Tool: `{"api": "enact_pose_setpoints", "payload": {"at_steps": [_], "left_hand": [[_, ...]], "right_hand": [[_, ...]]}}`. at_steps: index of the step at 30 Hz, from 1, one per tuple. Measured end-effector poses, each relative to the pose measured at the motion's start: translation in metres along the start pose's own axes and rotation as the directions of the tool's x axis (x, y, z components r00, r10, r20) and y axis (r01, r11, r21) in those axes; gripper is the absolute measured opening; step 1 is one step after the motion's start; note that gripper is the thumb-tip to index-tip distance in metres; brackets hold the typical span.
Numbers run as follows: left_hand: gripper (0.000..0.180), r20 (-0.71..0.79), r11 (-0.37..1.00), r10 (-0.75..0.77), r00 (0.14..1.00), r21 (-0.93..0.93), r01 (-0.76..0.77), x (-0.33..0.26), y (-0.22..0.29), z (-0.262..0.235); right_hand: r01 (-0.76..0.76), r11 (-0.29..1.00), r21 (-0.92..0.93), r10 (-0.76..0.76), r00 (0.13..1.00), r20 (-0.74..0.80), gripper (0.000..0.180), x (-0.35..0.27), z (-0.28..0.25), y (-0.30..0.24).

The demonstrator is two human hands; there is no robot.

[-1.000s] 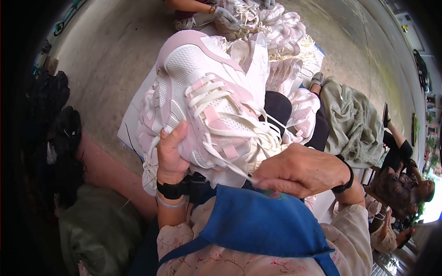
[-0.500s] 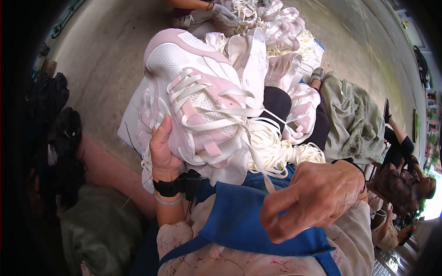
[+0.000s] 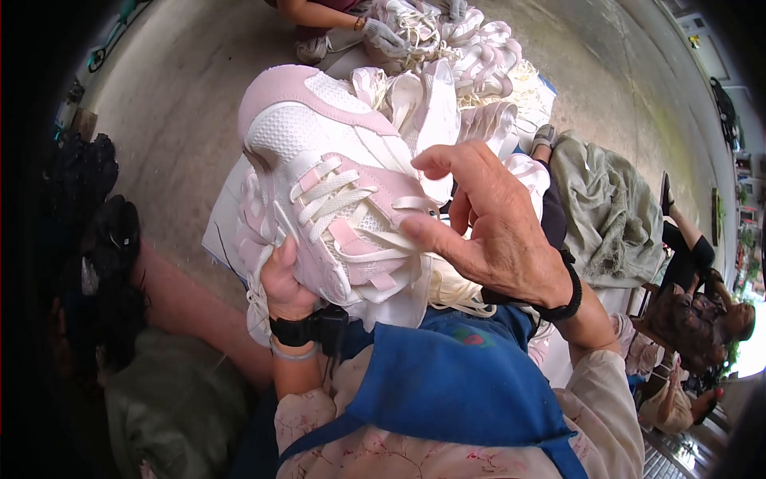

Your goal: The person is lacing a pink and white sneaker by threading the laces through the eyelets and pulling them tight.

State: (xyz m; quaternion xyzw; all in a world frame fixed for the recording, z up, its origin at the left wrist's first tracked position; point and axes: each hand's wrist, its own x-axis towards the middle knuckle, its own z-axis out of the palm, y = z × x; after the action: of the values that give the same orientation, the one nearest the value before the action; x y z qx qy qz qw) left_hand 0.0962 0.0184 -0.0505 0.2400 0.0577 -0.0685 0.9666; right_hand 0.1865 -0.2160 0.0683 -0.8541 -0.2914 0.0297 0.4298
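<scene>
The work in hand looks like lacing: a white and pale pink shoe [image 3: 319, 152] is held up in front of the person, toe pointing to the far left, with a cream lace [image 3: 367, 255] crossing its front in several rows. The left hand [image 3: 287, 279] is closed around the shoe's near left side, thumb along the sole edge. The right hand [image 3: 507, 215] is spread, thumb and forefinger well apart, its thumb tip at the lace near the shoe's opening; it has no clear grip, and whether the thumb presses the lace cannot be told. Drawing a row snug would call for a pinch of thumb and forefinger while the left hand keeps the shoe steady. As for containers, a grey-green cloth [image 3: 602, 211] on the right may be a sack, as may a dark green one [image 3: 171, 407] at the near left; what either holds is hidden. Loose laces [image 3: 455, 289] lie in a bundle just beyond the blue apron [image 3: 471, 391], and more shoes [image 3: 487, 60] are heaped on the far side, near a co-worker's gloved hand [image 3: 384, 37].
</scene>
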Motion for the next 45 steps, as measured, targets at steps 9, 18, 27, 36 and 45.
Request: {"api": "enact_pose_setpoints", "payload": {"at_steps": [9,18,27,36,45], "left_hand": [[0.075,-0.024,0.983,-0.183,0.983,0.024,0.184,0.005,-0.003,-0.001],[0.085,0.16,0.967,-0.21,0.965,0.178,0.182,0.006,0.002,0.005],[0.083,0.038,0.98,-0.154,0.987,0.129,0.148,-0.001,0.003,-0.002],[0.073,-0.046,0.975,-0.166,0.985,0.14,0.171,-0.002,-0.002,-0.003],[0.061,-0.242,0.854,0.273,0.931,0.508,-0.118,-0.028,-0.001,0.03]], "right_hand": [[-0.038,0.999,0.016,0.033,0.969,0.244,0.036,-0.004,0.0,0.021],[0.059,0.995,-0.078,-0.047,0.989,0.143,0.064,-0.03,-0.003,0.014],[0.223,0.963,-0.148,-0.212,0.973,0.091,0.064,-0.018,0.006,0.003],[0.074,0.997,0.011,-0.075,0.988,0.133,0.054,-0.019,0.022,0.032],[-0.018,0.993,0.117,0.0,0.989,0.146,0.071,0.002,0.047,0.053]]}}
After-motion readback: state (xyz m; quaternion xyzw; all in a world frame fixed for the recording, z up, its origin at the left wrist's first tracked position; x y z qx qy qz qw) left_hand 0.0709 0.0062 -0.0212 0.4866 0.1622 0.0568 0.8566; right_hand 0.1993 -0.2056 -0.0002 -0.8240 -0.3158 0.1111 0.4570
